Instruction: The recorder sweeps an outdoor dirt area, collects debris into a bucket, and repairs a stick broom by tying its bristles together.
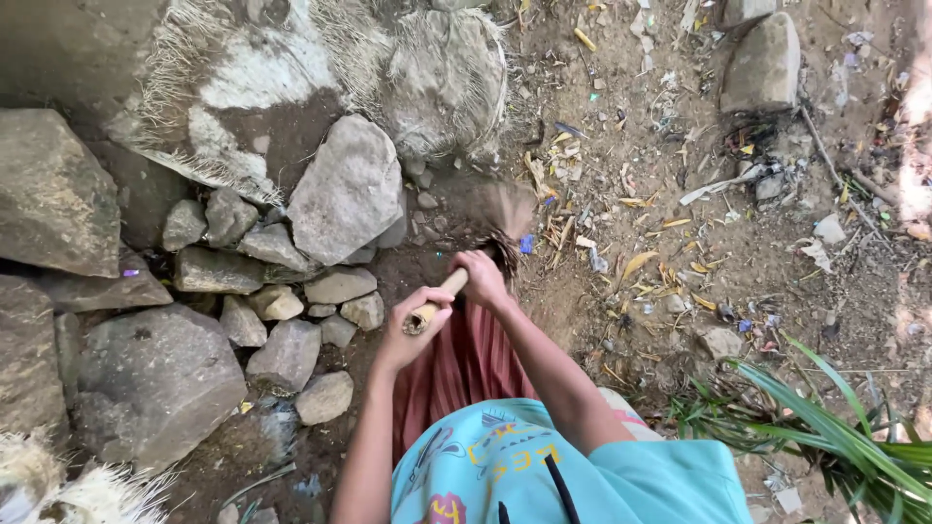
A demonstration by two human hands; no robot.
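I hold a broom by its pale wooden handle (452,282) with both hands. My left hand (416,326) grips the handle's upper end, near my body. My right hand (482,278) is closed around it lower down, just above the bristles. The brown bristle head (502,215) fans out blurred over the dirt ground, close to the stones. Below my arms I see my turquoise shirt (621,475) and a reddish striped skirt (466,364).
A pile of grey rocks (282,281) lies to the left, with a big boulder (160,378) and dry fibrous husks (223,87) behind. Dry leaves and litter (660,252) scatter over the dirt on the right. A green plant (835,427) grows at the lower right; another stone (764,63) sits top right.
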